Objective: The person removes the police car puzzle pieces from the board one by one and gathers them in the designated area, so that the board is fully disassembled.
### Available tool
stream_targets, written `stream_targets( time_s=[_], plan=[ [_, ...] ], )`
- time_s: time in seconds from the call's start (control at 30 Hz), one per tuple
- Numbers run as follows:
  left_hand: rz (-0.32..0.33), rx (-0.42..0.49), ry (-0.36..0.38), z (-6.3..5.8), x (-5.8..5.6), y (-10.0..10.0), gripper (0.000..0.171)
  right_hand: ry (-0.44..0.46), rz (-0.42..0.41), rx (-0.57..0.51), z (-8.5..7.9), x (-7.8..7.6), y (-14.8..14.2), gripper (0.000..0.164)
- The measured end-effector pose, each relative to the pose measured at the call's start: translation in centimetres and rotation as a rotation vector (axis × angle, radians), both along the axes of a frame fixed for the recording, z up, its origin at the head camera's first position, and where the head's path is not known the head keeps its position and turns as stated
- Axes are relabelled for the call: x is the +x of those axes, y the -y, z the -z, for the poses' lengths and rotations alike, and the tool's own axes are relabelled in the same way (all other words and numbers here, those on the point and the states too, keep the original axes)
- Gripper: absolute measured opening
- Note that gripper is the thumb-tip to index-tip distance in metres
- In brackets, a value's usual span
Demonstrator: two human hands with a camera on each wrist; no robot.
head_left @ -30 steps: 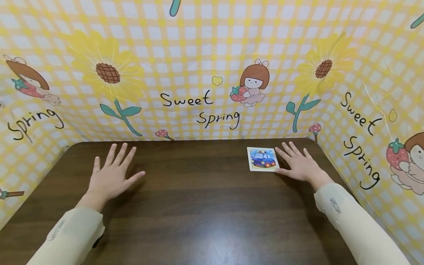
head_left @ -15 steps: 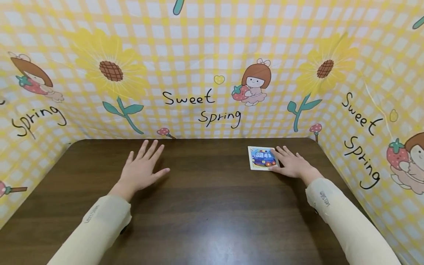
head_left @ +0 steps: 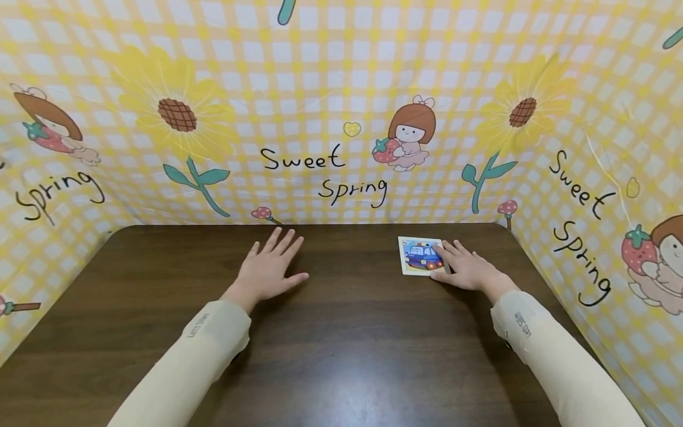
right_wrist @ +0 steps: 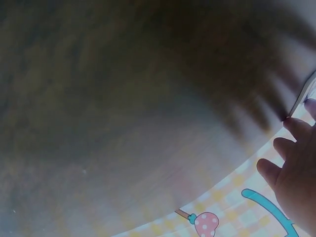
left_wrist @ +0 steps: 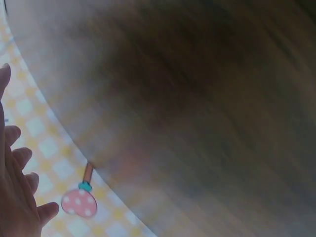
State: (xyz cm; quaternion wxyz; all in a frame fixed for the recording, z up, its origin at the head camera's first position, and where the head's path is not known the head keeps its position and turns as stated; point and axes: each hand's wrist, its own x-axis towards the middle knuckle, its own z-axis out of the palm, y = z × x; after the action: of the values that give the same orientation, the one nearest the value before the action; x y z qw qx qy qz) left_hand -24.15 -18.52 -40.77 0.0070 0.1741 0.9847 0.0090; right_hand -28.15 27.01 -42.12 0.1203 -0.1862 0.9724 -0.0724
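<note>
A square picture card (head_left: 418, 258) with a white border and a blue cartoon police car lies on the dark wooden table (head_left: 341, 332), toward its back right. My right hand (head_left: 466, 267) is at the card's right side, index finger over its surface and thumb by the lower right corner. In the right wrist view those fingers (right_wrist: 296, 129) reach the card's edge (right_wrist: 305, 94). Left of centre, my left hand (head_left: 268, 270) hovers low with fingers spread and holds nothing. Its fingers (left_wrist: 24, 157) show at the left wrist view's edge.
A yellow checked cloth (head_left: 320, 77) printed with flowers and "Sweet Spring" stands along the table's back and both sides. The table's back edge runs just beyond my fingertips. Light glares off the front of the tabletop.
My left hand has moved right across the table toward the middle. The right hand has shifted slightly left, its index finger and thumb now over the card's edge. The card stays in place.
</note>
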Motion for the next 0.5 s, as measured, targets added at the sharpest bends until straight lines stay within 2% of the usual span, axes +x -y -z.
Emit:
stream_targets(
  time_s=[0.5],
  plan=[
    [0.053,0.002,0.070,0.5,-1.8,-5.2,0.084,-0.006,-0.036,-0.027,-0.4,1.0,1.3,0.084]
  ],
)
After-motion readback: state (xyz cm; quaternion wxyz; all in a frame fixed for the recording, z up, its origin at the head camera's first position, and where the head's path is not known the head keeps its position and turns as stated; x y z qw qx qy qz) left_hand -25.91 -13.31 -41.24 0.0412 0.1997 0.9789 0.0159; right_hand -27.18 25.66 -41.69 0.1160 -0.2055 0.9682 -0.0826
